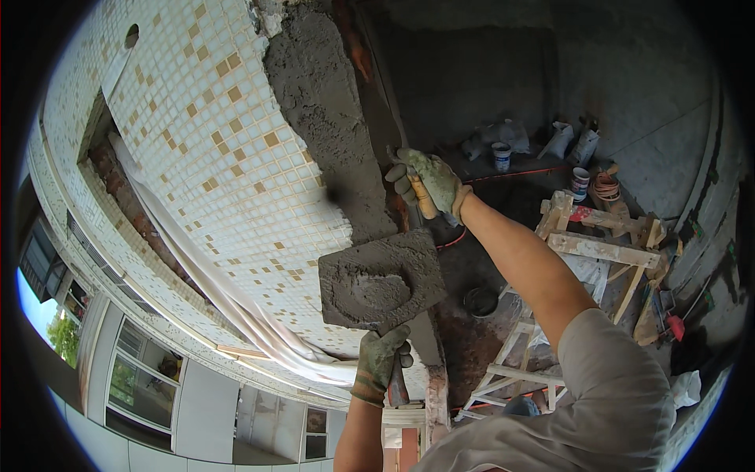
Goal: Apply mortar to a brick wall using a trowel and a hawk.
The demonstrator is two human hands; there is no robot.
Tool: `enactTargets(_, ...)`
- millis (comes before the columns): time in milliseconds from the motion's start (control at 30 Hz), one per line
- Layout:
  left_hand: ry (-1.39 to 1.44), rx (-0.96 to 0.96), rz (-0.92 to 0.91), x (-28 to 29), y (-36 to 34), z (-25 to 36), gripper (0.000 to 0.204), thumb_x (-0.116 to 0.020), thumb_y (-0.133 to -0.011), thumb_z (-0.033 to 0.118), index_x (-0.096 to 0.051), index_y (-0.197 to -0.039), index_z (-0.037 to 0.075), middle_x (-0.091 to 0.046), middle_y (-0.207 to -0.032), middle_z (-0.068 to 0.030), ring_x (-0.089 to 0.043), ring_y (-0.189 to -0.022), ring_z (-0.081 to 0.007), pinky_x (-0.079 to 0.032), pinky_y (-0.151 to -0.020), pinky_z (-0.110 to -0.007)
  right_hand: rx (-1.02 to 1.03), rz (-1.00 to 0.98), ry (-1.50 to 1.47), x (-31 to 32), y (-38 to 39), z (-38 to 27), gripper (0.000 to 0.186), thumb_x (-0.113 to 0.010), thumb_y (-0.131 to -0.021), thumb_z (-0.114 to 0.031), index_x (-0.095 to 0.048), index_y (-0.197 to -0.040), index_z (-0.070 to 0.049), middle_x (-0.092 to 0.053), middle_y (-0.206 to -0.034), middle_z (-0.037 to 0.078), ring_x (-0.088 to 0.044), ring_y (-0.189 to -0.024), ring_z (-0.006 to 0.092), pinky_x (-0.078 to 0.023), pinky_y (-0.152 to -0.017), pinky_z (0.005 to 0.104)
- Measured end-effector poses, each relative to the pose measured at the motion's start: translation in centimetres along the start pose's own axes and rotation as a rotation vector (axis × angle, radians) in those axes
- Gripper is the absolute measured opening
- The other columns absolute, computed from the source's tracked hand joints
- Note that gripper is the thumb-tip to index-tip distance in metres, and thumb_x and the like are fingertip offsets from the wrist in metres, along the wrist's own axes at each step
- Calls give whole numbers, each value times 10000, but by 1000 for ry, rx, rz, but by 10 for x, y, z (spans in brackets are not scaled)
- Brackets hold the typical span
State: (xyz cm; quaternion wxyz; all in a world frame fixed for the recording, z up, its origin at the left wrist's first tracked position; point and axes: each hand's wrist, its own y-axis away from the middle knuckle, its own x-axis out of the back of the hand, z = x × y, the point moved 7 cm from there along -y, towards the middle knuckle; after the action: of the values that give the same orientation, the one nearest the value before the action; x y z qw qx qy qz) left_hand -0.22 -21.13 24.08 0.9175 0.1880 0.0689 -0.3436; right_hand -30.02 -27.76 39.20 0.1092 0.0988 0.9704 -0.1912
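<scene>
l hand (381,355): gloved, fingers curled tog. round handle (399,385), thumb up by near edge of board (431,289).
board: in front of body, at lower end of the grey strip, roughly level; prob. so the load doesn't slide & sits in reach of r hand.
mortar (379,289): wet-looking heap mid-board, ridge round it, thinner smear out to edges; board acts as its carrier.
r hand (432,182): gloved, above & beyond board, fingers bent round yellow grip of trowel (425,201); exact fingertip contact can't tell. blade mostly hidden, angle unclear.
strip (318,102): rough grey coat next to tiles (236,157), ragged tile edge between.
tubs: white tub (502,157) by far wall, second tub (580,182) nearer trestle (602,245); both upright, contents can't tell.
basin (480,300): black, round, on floor rt of board; inside too dark to tell.
bags (560,140): pale, by far wall, prob. dry stock parked out of the way; contents hidden.
</scene>
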Motion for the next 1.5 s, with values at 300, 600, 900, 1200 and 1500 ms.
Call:
enactTargets(300,58,-34,-17,6,-12,1,147,-740,-856,122,-652,-918,22,-583,-706,-51,-554,-524,-153,-482,-453,-300,233,56,248,-13,71,-34,500,-533,-1033,-440,-669,-1172,21,-725,-900,111,-693,-725,191,-579,-662,323)
enactTargets(600,38,-51,-97,-3,-30,0,184,-757,-860,157,-664,-940,20,-626,-720,-69,-598,-528,-172,-503,-451,-294,62,-94,-142,-91,21,-29,442,-490,-1047,-344,-602,-1303,-2,-726,-1001,103,-714,-819,195,-604,-713,346)
enactTargets(900,24,-47,-121,7,-34,24,159,-739,-865,118,-671,-968,18,-621,-759,-51,-600,-577,-166,-503,-453,-302,-47,315,303,-156,-11,-27,397,-596,-970,-448,-678,-1036,-65,-695,-812,64,-636,-602,172,-521,-523,341)
enactTargets(1200,59,-70,-189,17,-31,33,153,-732,-866,106,-669,-976,20,-608,-759,-38,-592,-589,-155,-499,-454,-298,-76,231,445,-129,18,-36,377,-606,-982,-405,-666,-1031,-36,-692,-802,104,-641,-570,184,-523,-501,336)
enactTargets(1500,22,-95,-146,14,-28,34,168,-720,-864,149,-639,-940,23,-562,-726,-24,-542,-573,-131,-464,-465,-279,-219,185,425,-150,-11,-77,404,-535,-972,-403,-682,-1040,-34,-713,-842,142,-691,-623,272,-581,-573,440)
